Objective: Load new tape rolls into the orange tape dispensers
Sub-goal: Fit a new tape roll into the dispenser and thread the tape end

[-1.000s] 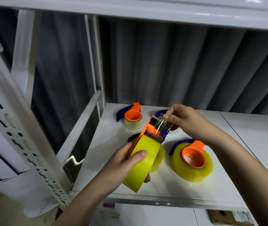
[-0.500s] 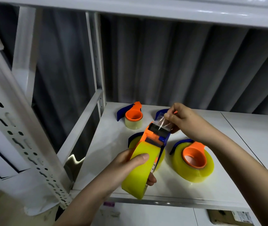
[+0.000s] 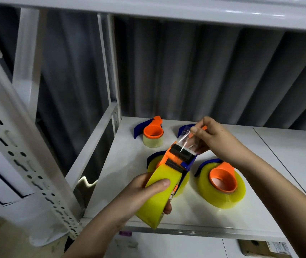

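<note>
Both hands are clamped. From the head view, the yellow tape roll [image 3: 159, 194], seated in the orange dispenser [image 3: 178, 161], is gripped above the shelf [image 3: 122, 164] edge by the left hand [image 3: 141, 196]; its clear tape end [image 3: 184, 141] is pinched by the right hand [image 3: 211, 136] beyond the dispenser's mouth. If pulled slack or skewed, the film would likely fold onto itself or stick to the fingers.

l hand [image 3: 141, 194] grips tape roll [image 3: 159, 194], r hand [image 3: 209, 136] pinches tape end [image 3: 184, 139]
</note>
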Available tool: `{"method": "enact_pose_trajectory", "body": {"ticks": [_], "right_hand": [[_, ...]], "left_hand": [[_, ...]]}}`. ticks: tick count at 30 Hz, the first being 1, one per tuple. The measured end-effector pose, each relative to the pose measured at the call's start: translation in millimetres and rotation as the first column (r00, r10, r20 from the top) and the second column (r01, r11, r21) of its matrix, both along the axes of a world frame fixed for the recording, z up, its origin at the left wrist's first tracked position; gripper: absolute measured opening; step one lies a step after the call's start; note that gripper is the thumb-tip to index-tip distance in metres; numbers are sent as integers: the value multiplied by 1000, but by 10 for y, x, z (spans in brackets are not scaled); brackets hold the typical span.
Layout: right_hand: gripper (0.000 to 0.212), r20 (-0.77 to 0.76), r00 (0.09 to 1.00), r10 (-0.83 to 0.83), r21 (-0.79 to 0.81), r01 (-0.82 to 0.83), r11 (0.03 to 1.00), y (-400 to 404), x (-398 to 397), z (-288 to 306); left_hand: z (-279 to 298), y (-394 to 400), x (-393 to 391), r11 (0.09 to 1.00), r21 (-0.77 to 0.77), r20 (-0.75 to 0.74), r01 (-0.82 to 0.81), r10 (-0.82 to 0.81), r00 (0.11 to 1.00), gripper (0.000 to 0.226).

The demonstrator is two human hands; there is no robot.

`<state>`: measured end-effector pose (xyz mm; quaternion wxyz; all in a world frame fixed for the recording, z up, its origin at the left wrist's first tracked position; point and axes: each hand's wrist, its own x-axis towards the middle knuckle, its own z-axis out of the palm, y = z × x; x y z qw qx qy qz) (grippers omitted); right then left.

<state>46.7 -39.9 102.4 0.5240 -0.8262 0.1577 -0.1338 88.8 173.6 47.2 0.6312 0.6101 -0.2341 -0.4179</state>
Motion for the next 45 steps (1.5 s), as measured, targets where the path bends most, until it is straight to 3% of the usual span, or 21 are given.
{"method": "enact_pose_trajectory", "body": {"ticks": [3,5,9,13,16,20,26,32,45], "right_hand": [[13,14,999,38,158,-40,987,-32,-12,65],[14,2,997,82,173,-81,981,-31,-18,116],[12,-32,991,130,131,-125,984,15,-56,153],[11,-30,985,168,121,-163,979,63,-86,167],[12,-35,975,220,117,-214,970,51,-69,178],[13,-62,964,258,86,-253,964,3,55,139],[10,74,941,331,-83,-324,942,-41,262,14],[10,121,899,422,-67,-417,907,-49,328,-64],[34,75,914,398,248,-404,881,-105,375,-144]], "left_hand": [[-6,34,17,998,-6,-24,62,-62,998,23],[16,23,17,996,8,-36,93,-93,995,27],[-22,-37,9,999,34,-48,42,-40,998,12],[-90,-70,20,992,109,54,-64,58,997,36],[-84,-48,45,989,116,51,-92,86,995,19],[-42,39,101,985,94,52,-145,140,989,14],[-23,150,180,970,146,62,-194,187,980,14],[3,185,199,963,172,57,-206,199,978,16],[15,141,179,962,180,49,-204,199,979,15]]}}
